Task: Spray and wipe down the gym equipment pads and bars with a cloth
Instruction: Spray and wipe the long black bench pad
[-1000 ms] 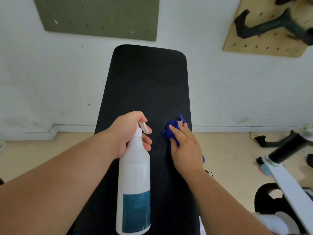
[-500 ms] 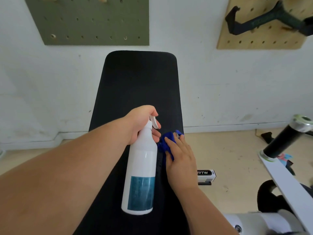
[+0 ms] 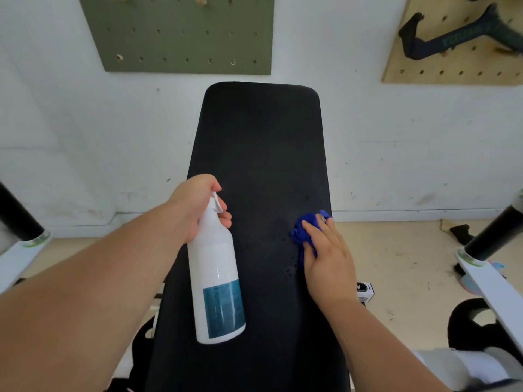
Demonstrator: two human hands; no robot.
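L hand point(image 3: 198, 206) gripping, R hand point(image 3: 329, 260) flat

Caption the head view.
Left hand holds spray bottle over the pad; right hand presses cloth near its right edge.

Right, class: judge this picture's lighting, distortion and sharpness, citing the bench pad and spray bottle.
Head view: soft even light, no hard shadows; thin glare streak down the spray bottle; wide-angle stretch swells the near left forearm; bench pad very dark, texture faint; mostly sharp.

Green pegboard point(image 3: 181, 32), wooden pegboard point(image 3: 467, 63)
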